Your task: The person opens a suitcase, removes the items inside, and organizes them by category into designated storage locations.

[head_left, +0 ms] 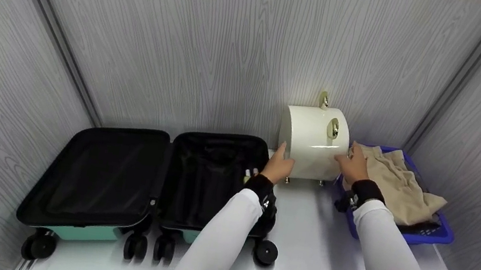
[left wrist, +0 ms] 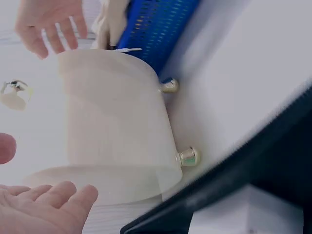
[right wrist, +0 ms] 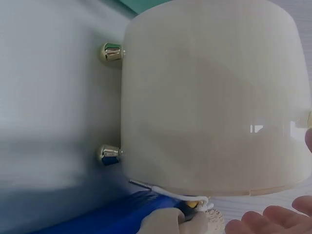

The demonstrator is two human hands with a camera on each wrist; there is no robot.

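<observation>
- Hands flank a cream case [head_left: 314,143] that stands on gold feet [left wrist: 188,157] on the white table [head_left: 301,239], against the back wall, between an open suitcase [head_left: 153,174] and a blue basket [head_left: 426,232].
- Step in hand, as I judge it: taking hold of the case from both sides; it is not yet lifted, since its feet sit on the table.
- Left hand [head_left: 278,165]: fingers straight and together, palm turned to the case's left end, at or just off its surface; the left wrist view shows the palm open and a little apart from the shell.
- Right hand [head_left: 353,163]: fingers relaxed and slightly spread against the case's right end, over the beige cloth [head_left: 404,188] in the basket.
- Both arms reach forward in white sleeves, with dark wrist bands.
- Next move probably calls for pressing both palms in evenly, as the glossy rounded shell looks slippery, then raising it clear of the suitcase rim and basket edge.
</observation>
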